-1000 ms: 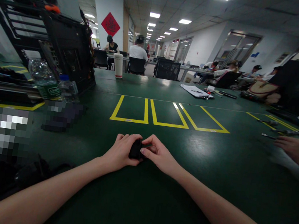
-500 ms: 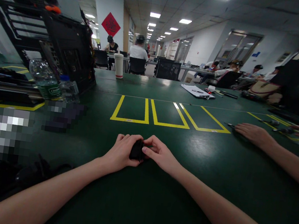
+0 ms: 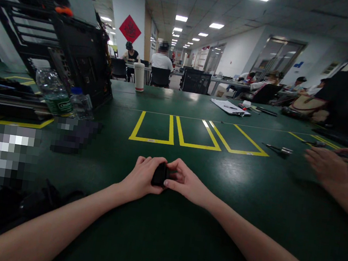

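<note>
Between my hands, just above the green table, is a small black box-like object point(image 3: 159, 174) whose exact kind I cannot make out. My left hand point(image 3: 142, 174) grips it from the left, thumb at the near edge and fingers over the far edge. My right hand point(image 3: 185, 181) is at its right side, with the thumb on the near right corner and the curled fingers at the far right edge. The fingers partly cover the object.
Yellow tape outlines point(image 3: 151, 140) lie beyond my hands. A co-worker's hands point(image 3: 330, 167) are at the right, near a screwdriver-like tool point(image 3: 279, 149). A clipboard point(image 3: 229, 107) and white cup point(image 3: 139, 76) stand farther back. Bottles point(image 3: 53, 92) and a computer case point(image 3: 83, 57) occupy the left.
My right thumb has slid toward me along the object's right edge, showing more of its dark face. The co-worker's near hand has moved right, leaving the tool on the table.
</note>
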Tool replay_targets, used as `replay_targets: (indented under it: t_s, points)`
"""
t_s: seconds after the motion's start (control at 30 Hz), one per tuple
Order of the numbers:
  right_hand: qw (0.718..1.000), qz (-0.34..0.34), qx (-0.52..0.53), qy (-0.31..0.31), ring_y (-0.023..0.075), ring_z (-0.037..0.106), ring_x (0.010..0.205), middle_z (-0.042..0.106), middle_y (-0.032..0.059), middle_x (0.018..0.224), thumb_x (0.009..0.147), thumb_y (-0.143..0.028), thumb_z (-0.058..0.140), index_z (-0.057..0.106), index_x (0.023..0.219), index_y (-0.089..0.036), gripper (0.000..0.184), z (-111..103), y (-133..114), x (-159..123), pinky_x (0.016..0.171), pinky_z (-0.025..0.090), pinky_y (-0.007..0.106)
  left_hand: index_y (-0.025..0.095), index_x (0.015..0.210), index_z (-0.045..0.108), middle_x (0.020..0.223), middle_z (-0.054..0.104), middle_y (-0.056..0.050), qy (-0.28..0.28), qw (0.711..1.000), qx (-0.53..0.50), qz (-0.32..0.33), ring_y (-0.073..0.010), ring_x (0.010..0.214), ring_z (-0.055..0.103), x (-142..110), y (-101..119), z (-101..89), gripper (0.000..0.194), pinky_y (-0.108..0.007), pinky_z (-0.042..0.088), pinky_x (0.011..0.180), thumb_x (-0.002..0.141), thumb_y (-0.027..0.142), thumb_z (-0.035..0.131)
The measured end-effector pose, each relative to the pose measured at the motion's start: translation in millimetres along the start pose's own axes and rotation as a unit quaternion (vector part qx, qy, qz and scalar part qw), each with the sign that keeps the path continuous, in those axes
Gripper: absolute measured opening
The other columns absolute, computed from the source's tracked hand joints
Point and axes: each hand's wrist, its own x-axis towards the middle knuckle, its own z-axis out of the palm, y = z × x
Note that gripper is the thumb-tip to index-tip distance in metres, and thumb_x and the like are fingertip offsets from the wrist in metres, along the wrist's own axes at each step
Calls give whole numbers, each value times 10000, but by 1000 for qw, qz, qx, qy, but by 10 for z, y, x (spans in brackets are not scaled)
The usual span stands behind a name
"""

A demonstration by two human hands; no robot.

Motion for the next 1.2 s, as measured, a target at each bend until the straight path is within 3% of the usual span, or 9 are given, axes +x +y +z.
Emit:
replay_targets:
  t_s: [0.1, 0.2, 0.33, 0.5, 0.67, 0.8, 0.93, 1.1, 1.2]
  points:
    - [999, -4, -22, 44, 140, 547, 838, 506, 7, 928, 780, -309, 493, 453, 911, -202, 174, 14, 49, 29, 724, 477, 312, 232, 1124, 344, 1066, 502, -39, -14, 1000, -9, 10, -221, 939, 483, -7, 18, -25, 539, -360, 303, 808, 666, 292, 622]
    - [997, -3, -35, 64, 151, 540, 865, 513, 14, 942, 773, -321, 505, 454, 927, -203, 201, 22, 77, 51, 741, 471, 321, 234, 1108, 354, 1052, 509, -34, -4, 1000, -11, 1, -223, 931, 487, -8, 30, -36, 540, -366, 304, 809, 653, 303, 636]
    - [997, 29, -47, 50, 170, 524, 926, 510, 38, 990, 779, -325, 495, 440, 987, -195, 252, 17, 44, 30, 793, 457, 363, 224, 1130, 338, 1066, 500, -41, -23, 1000, -18, 6, -215, 951, 476, -11, 42, -54, 535, -359, 302, 824, 679, 302, 615]
    - [1000, 7, -8, 2, 162, 512, 978, 482, 19, 1038, 721, -211, 584, 423, 973, -206, 299, -5, -20, -20, 835, 449, 341, 223, 1105, 355, 1040, 507, -36, -1, 1000, -6, 2, -219, 913, 486, -10, 11, -21, 551, -358, 309, 797, 641, 276, 646]
    - [999, -7, -10, 34, 146, 548, 881, 496, 6, 937, 768, -271, 519, 454, 902, -195, 167, 9, 11, 5, 774, 468, 326, 230, 1118, 342, 1056, 502, -30, -2, 1000, -11, 11, -214, 926, 483, -2, -20, 21, 552, -352, 304, 800, 656, 305, 634]
    - [997, 2, -22, 70, 165, 535, 915, 503, 22, 975, 757, -293, 531, 446, 943, -198, 225, 24, 62, 32, 791, 456, 350, 227, 1105, 349, 1039, 509, -30, 7, 1000, -5, 3, -221, 922, 484, 7, -24, 38, 566, -360, 297, 801, 635, 316, 651]
    - [999, 23, -17, 46, 176, 517, 966, 509, 41, 1011, 761, -276, 529, 440, 993, -192, 262, 0, 68, 19, 843, 429, 378, 230, 1115, 342, 1043, 506, -31, 0, 1000, -10, 5, -220, 931, 482, 0, -10, 15, 559, -360, 298, 808, 649, 312, 639]
    - [999, 2, 40, -13, 170, 516, 986, 474, 21, 1054, 685, -181, 621, 426, 967, -207, 344, -26, 25, -7, 831, 453, 351, 221, 1114, 349, 1052, 502, -36, -14, 1000, -11, 7, -214, 925, 483, -11, 24, -39, 527, -353, 309, 800, 668, 294, 621]
    - [1000, 1, 13, 23, 166, 532, 942, 485, 16, 1015, 724, -243, 582, 450, 929, -203, 247, -12, 25, 4, 794, 468, 348, 221, 1113, 352, 1055, 503, -38, -14, 1000, -14, 7, -218, 928, 483, -7, 23, -32, 522, -359, 310, 801, 672, 302, 620]
